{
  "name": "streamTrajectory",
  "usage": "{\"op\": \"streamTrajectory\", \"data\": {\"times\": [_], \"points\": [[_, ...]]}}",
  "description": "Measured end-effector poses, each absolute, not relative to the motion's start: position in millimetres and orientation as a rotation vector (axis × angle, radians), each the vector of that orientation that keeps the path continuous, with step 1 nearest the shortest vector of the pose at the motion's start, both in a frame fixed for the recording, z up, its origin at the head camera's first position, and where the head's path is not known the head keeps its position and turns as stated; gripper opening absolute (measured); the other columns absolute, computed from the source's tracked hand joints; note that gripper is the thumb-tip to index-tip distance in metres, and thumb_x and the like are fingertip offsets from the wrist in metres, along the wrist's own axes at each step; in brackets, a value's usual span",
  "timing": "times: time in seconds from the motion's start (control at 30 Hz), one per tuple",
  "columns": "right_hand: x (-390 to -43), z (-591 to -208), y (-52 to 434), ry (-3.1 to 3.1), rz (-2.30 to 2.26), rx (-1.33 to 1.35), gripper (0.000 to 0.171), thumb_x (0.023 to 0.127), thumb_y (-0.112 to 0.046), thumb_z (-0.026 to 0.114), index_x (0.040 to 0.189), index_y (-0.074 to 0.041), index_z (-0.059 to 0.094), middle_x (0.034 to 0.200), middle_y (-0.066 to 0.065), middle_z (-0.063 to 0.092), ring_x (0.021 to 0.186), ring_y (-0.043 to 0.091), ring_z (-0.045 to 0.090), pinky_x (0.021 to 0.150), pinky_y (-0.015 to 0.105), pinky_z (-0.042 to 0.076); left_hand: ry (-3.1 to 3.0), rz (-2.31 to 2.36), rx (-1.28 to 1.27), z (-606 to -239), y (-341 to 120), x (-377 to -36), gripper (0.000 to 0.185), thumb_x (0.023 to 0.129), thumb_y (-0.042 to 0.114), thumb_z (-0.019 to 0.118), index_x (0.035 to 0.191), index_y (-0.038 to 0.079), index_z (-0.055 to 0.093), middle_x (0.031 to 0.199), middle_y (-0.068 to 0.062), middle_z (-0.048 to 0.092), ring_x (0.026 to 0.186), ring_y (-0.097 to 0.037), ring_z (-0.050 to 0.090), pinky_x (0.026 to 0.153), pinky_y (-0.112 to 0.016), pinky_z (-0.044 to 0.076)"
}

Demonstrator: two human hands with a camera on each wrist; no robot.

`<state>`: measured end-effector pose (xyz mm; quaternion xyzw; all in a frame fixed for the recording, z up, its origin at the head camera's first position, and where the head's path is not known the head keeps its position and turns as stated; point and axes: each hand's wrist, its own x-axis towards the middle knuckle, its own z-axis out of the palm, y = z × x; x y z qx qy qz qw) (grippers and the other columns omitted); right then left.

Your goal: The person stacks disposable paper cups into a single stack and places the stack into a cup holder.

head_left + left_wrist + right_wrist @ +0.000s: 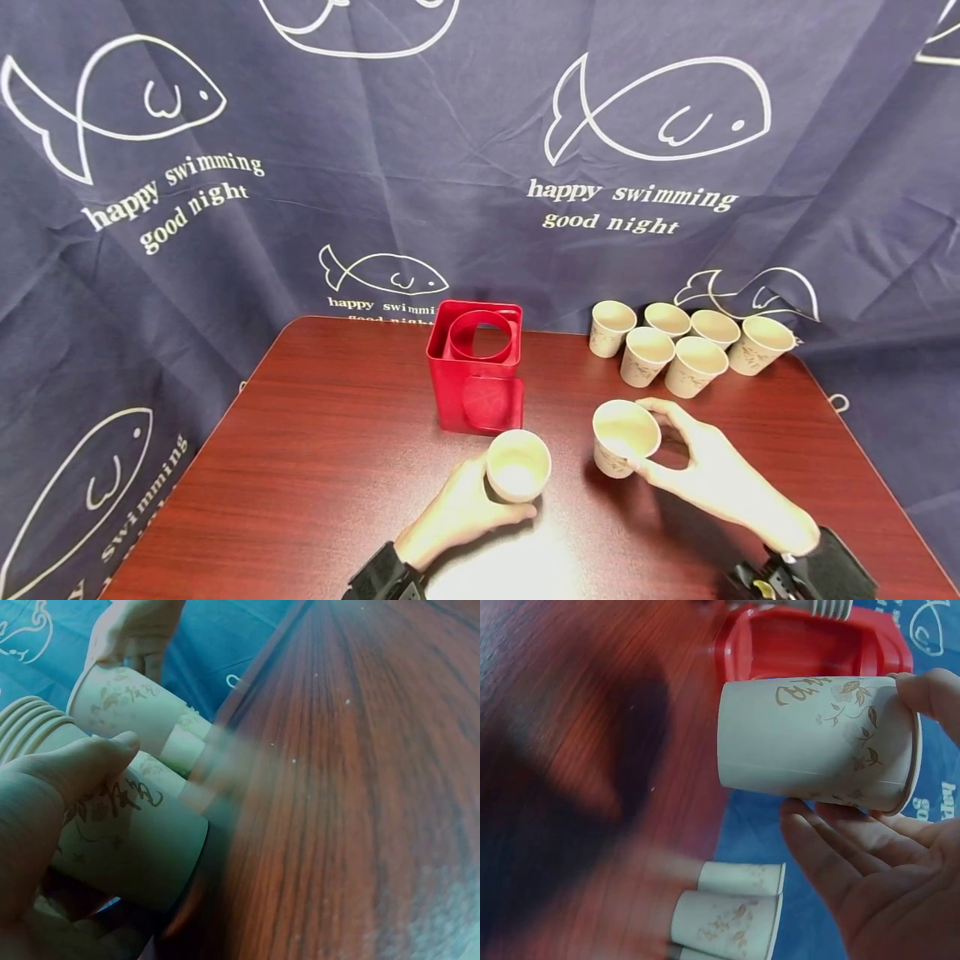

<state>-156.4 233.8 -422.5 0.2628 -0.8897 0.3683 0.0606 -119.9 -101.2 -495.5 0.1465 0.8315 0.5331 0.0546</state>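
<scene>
My left hand (pixel 480 500) grips a stack of nested paper cups (pixel 517 467) just above the table, in front of the red cup holder (pixel 476 367). In the left wrist view my thumb (pixel 90 761) lies across the stack (pixel 127 832), whose several rims show at the left. My right hand (pixel 675 450) pinches a single paper cup (pixel 625 437) with a leaf print, thumb and fingers around its rim. The right wrist view shows that cup (pixel 817 742) lying sideways against my fingers (pixel 840 855), with the red holder (pixel 810 641) behind it.
Several loose paper cups (pixel 690 346) stand in a cluster at the back right of the dark red wooden table (pixel 300 467). A navy cloth (pixel 480 167) printed with fish hangs behind and drapes around the table's edges.
</scene>
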Motion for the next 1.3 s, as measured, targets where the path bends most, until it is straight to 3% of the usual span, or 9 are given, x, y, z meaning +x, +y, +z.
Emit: {"op": "streamTrajectory", "data": {"times": [0.23, 0.73, 1.0, 1.3], "points": [[-153.4, -410.7, 225.4, -2.705, 1.081, 0.886, 0.070, 0.081, -0.026, 0.090, 0.141, -0.028, 0.055, 0.127, -0.016, 0.066, 0.108, 0.002, 0.068, 0.094, 0.009, 0.047, 2.543, 1.608, 0.448, -495.1, -101.1, -119.9, 0.068, 0.072, 0.040, 0.094, 0.131, 0.032, 0.061, 0.109, 0.016, 0.071, 0.098, -0.004, 0.066, 0.093, -0.031, 0.054], [-146.8, -379.1, 203.5, -2.646, 1.131, 1.041, 0.072, 0.081, -0.023, 0.090, 0.143, -0.026, 0.054, 0.131, -0.010, 0.065, 0.114, 0.004, 0.066, 0.100, 0.009, 0.043, 2.497, 1.656, 0.475, -497.4, -102.3, -119.6, 0.066, 0.072, 0.038, 0.094, 0.130, 0.033, 0.062, 0.109, 0.016, 0.071, 0.099, -0.004, 0.067, 0.094, -0.029, 0.054], [-148.7, -363.7, 192.4, -2.656, 1.096, 1.079, 0.075, 0.080, -0.028, 0.090, 0.144, -0.032, 0.051, 0.133, -0.017, 0.064, 0.117, 0.004, 0.066, 0.102, 0.012, 0.044, 2.540, 1.632, 0.500, -496.0, -101.1, -120.5, 0.069, 0.073, 0.035, 0.094, 0.133, 0.030, 0.061, 0.112, 0.014, 0.071, 0.100, -0.004, 0.066, 0.095, -0.031, 0.055], [-151.4, -353.5, 173.5, -2.670, 1.212, 1.161, 0.074, 0.082, -0.030, 0.088, 0.146, -0.032, 0.049, 0.134, -0.016, 0.063, 0.118, 0.005, 0.065, 0.104, 0.016, 0.046, 2.519, 1.639, 0.531, -495.9, -100.8, -120.5, 0.074, 0.073, 0.031, 0.094, 0.137, 0.037, 0.057, 0.116, 0.017, 0.070, 0.103, -0.004, 0.066, 0.096, -0.031, 0.054]]}}
